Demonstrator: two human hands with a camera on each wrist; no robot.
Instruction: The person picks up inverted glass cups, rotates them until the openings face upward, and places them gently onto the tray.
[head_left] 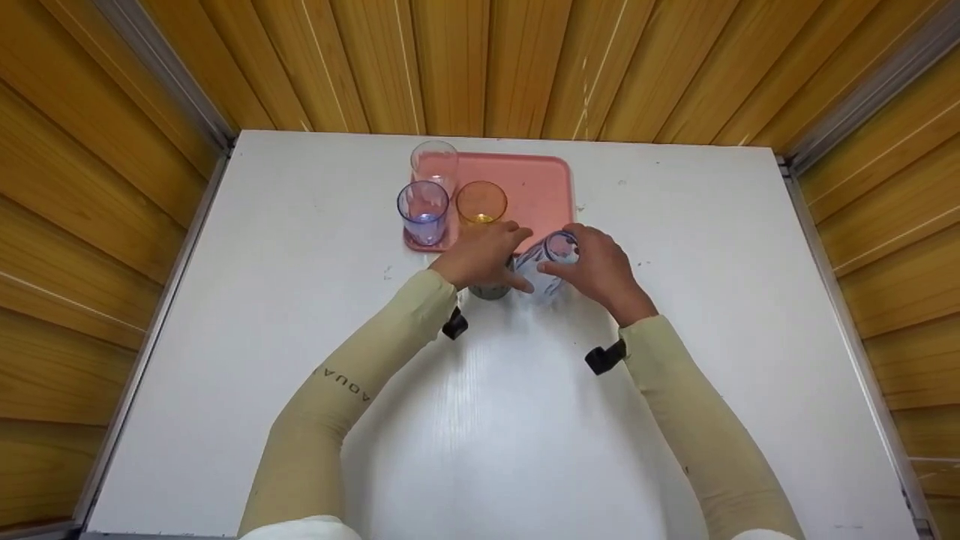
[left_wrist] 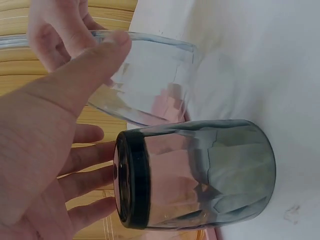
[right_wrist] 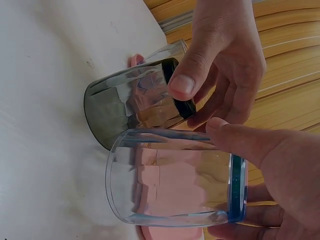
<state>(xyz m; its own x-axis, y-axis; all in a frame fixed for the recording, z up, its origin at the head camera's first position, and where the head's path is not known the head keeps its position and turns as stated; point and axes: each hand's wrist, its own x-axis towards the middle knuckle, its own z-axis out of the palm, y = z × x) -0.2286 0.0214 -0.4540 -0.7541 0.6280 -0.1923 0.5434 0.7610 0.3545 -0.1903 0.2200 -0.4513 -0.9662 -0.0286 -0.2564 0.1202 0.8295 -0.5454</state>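
"Pale sleeves (head_left: 716, 427) lie nearest us, over the white surface (head_left: 735, 225). What's in each grip?"

"Right hand (head_left: 600, 271): thumb and fingers grasp the blue-tinged glass (right_wrist: 172, 177) about its base, which faces up. Left hand (head_left: 480, 253): released, fingers spread around the base end of the grey glass (left_wrist: 240, 175); whether they touch it, I can't tell."

"And where are those two glasses?"

"Side by side, by the near edge of the pink tray (head_left: 541, 180). The grey one rests mouth down on the surface; the blue-tinged one leans a little, and I can't tell whether its rim touches down."

"How would they handle?"

"Stiff and fairly light, I'd judge, probably slick, and fragile if they're real glass. I'd hold each around that thick base, thumb opposite fingers, without squeezing hard, and keep the thin rims from knocking."

"Does the tray carry any?"

"Yes: an orange glass (head_left: 481, 198), a purple glass (head_left: 424, 214) and a colourless glass (head_left: 435, 161)."
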